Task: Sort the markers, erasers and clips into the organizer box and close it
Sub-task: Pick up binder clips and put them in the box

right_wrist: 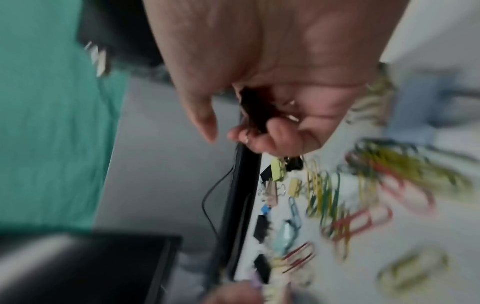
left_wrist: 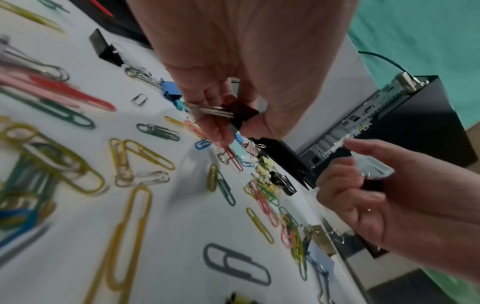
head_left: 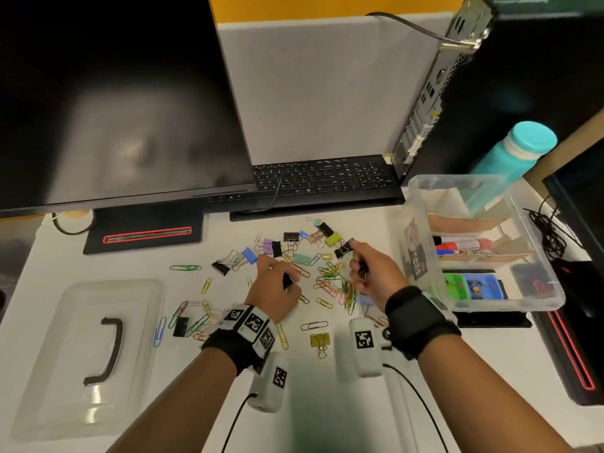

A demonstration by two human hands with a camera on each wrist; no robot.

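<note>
Mid-frame, the left hand [head_left: 274, 286] pinches a black binder clip [left_wrist: 240, 112] – the right hand [head_left: 372, 273] curls round another dark clip [right_wrist: 255, 112]. Open box [head_left: 536, 302] sits right.

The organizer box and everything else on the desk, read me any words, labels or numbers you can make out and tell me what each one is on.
"CASA BOX", uncertain: black label on the near wall of the organizer box.
Markers in the box: printing too small to read.
Keyboard: key legends too small.
Wrist bands: square black-and-white code tags, no words.
Erasers: pictures only, blurred.
</note>
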